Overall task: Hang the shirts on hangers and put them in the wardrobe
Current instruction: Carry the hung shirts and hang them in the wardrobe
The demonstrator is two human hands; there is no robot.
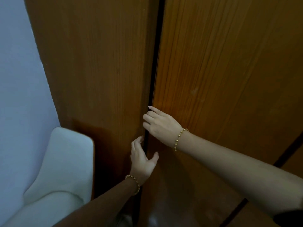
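Two brown wooden wardrobe doors fill the view: the left door (98,71) and the right door (221,71), with a narrow dark gap (155,66) between them. My right hand (159,125) is at the gap, its fingers curled round the edge of the right door. Just below it, my left hand (142,159) reaches to the same gap with fingers spread and fingertips at the edge of the left door. Both wrists wear gold bead bracelets. No shirts or hangers are visible.
A pale wall (18,79) stands at the left. A white cushioned piece of furniture (65,161) sits close against the left door's lower part. Another door seam (278,161) shows at the lower right.
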